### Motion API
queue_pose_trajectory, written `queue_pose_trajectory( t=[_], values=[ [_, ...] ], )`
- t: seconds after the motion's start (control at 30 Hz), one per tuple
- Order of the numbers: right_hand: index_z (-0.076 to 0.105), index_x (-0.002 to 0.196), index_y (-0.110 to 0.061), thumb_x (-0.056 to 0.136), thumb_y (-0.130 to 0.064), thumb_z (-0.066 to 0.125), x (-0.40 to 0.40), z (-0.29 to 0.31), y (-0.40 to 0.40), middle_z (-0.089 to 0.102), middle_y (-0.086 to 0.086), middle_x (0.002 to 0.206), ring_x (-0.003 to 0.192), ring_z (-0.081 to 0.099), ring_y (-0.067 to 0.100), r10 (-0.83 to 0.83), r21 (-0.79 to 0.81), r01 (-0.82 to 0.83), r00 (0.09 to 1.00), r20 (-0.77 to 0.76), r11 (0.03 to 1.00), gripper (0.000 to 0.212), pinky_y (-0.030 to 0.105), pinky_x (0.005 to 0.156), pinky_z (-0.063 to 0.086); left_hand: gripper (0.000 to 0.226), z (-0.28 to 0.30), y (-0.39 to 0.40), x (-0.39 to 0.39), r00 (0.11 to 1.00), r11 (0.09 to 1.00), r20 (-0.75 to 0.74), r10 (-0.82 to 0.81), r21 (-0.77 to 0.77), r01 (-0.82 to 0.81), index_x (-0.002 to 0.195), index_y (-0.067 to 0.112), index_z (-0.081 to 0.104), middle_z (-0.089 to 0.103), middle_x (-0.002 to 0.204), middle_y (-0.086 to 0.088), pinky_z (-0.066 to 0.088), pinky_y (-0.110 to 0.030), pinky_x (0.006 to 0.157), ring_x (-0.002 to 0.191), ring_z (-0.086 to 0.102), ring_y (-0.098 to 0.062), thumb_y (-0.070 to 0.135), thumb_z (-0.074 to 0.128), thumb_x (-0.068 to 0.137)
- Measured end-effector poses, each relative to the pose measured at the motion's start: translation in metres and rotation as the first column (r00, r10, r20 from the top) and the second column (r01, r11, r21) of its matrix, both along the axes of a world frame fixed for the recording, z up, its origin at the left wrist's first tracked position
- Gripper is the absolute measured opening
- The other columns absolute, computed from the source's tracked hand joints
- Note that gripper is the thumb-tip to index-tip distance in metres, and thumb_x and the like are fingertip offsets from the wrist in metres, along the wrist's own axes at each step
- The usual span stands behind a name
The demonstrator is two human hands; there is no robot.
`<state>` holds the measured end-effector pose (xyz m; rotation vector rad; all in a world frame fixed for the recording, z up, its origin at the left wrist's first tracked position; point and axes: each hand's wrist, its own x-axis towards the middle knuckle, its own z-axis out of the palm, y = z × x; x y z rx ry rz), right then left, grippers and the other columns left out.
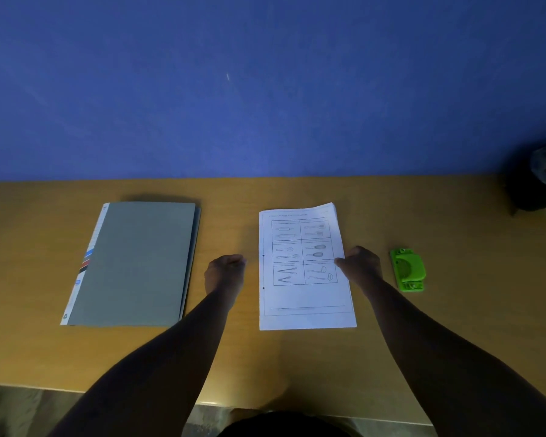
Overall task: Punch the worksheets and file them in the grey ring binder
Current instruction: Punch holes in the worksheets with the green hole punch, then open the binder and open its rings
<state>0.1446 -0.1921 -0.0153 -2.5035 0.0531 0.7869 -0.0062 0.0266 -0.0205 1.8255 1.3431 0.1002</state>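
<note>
Worksheets on the wooden table, binder closed, punch set aside.

The worksheets (306, 269) are a thin white stack, rectangular, lying flat on the smooth tan wood-grain table (454, 326); the top sheet carries a printed grid of utensil drawings and two small dark holes show along its left margin. My right hand (358, 264) pinches the stack's right edge at mid-height, fingers curled onto the paper. My left hand (224, 272) hovers just left of the stack with fingers curled in, holding nothing. The grey ring binder (136, 263) lies closed and flat, well to the left, matt cover, white spine with coloured marks. The green plastic hole punch (408, 269), small and rounded, sits near the stack's right.
</note>
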Motion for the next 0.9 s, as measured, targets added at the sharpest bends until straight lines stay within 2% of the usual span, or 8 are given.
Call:
queue_pose_trajectory(
  t=[0.1, 0.23, 0.37, 0.5, 0.6, 0.67, 0.83, 0.9],
  values=[
    [0.065, 0.116, -0.015, 0.087, -0.036, 0.059, -0.001, 0.005, 0.005, 0.067, 0.000, 0.120, 0.103, 0.062, 0.018, 0.086, 0.006, -0.086, 0.996, 0.007, 0.996, 0.037, 0.020, 0.071, 0.036, 0.015, 0.007, 0.003, -0.006, 1.000, 1.000, 0.003, 0.011, 0.015, -0.011, 0.098, 0.028, 0.077, 0.074, 0.097, 0.012, 0.048, -0.022, 0.059, 0.081, 0.066, -0.009, 0.027, 0.064, 0.090],
    [0.067, 0.113, -0.014, 0.088, -0.035, 0.061, -0.004, 0.013, 0.018, 0.067, 0.001, 0.117, 0.100, 0.061, 0.017, 0.136, 0.067, -0.136, 0.991, -0.002, 0.988, 0.033, 0.020, 0.074, 0.041, 0.015, 0.015, 0.005, -0.015, 0.999, 0.999, 0.025, 0.030, 0.041, -0.031, 0.094, 0.028, 0.077, 0.074, 0.095, 0.012, 0.050, -0.023, 0.063, 0.078, 0.064, -0.008, 0.024, 0.064, 0.090],
    [0.069, 0.104, -0.015, 0.081, -0.033, 0.066, -0.008, 0.014, 0.035, 0.072, 0.003, 0.105, 0.103, 0.067, 0.022, 0.150, 0.172, -0.140, 0.988, -0.046, 0.975, 0.029, 0.035, 0.092, 0.054, 0.015, 0.021, 0.009, -0.022, 1.000, 0.995, 0.012, 0.009, 0.095, -0.010, 0.097, 0.025, 0.078, 0.074, 0.100, 0.008, 0.046, -0.022, 0.065, 0.082, 0.063, -0.010, 0.024, 0.065, 0.090],
    [0.061, 0.077, -0.022, 0.078, -0.031, 0.070, -0.017, 0.011, 0.056, 0.072, 0.009, 0.101, 0.101, 0.067, 0.027, 0.206, 0.279, -0.177, 0.976, -0.075, 0.944, 0.011, 0.043, 0.092, 0.054, 0.013, 0.024, 0.020, -0.030, 1.000, 0.993, 0.005, -0.014, 0.118, 0.013, 0.094, 0.027, 0.077, 0.074, 0.101, 0.007, 0.045, -0.021, 0.071, 0.089, 0.065, -0.013, 0.023, 0.066, 0.089],
    [0.067, 0.092, 0.003, 0.082, -0.027, 0.067, -0.025, 0.015, 0.074, 0.071, 0.018, 0.100, 0.098, 0.067, 0.031, 0.267, 0.292, -0.224, 0.957, -0.114, 0.930, 0.031, 0.047, 0.093, 0.053, 0.017, 0.025, 0.032, -0.034, 1.000, 0.995, -0.020, -0.021, 0.096, 0.022, 0.079, 0.036, 0.072, 0.074, 0.096, 0.011, 0.047, -0.021, 0.068, 0.086, 0.066, -0.011, 0.024, 0.064, 0.087],
    [0.065, 0.095, 0.010, 0.083, -0.024, 0.065, -0.030, 0.017, 0.087, 0.071, 0.023, 0.097, 0.095, 0.069, 0.034, 0.285, 0.300, -0.234, 0.948, -0.140, 0.925, 0.036, 0.047, 0.092, 0.054, 0.018, 0.026, 0.042, -0.038, 0.999, 0.995, -0.037, -0.028, 0.100, 0.032, 0.075, 0.037, 0.069, 0.074, 0.092, 0.011, 0.049, -0.022, 0.068, 0.085, 0.067, -0.012, 0.025, 0.064, 0.087],
    [0.065, 0.082, -0.005, 0.084, -0.020, 0.067, -0.047, 0.018, 0.123, 0.071, 0.017, 0.086, 0.087, 0.071, 0.030, 0.251, 0.360, -0.163, 0.944, -0.214, 0.918, 0.015, 0.040, 0.084, 0.057, 0.007, 0.027, 0.074, -0.054, 0.998, 0.989, -0.059, -0.037, 0.141, 0.045, 0.087, 0.032, 0.072, 0.074, 0.096, 0.010, 0.050, -0.024, 0.072, 0.091, 0.068, -0.013, 0.031, 0.066, 0.089],
    [0.065, 0.088, -0.010, 0.083, -0.020, 0.070, -0.053, 0.017, 0.138, 0.068, 0.010, 0.080, 0.081, 0.068, 0.024, 0.225, 0.385, -0.116, 0.941, -0.253, 0.915, 0.012, 0.037, 0.081, 0.057, 0.009, 0.026, 0.091, -0.063, 0.994, 0.982, -0.092, -0.054, 0.175, 0.070, 0.093, 0.032, 0.073, 0.073, 0.102, 0.010, 0.050, -0.024, 0.075, 0.095, 0.067, -0.013, 0.033, 0.064, 0.090]
  ],
)
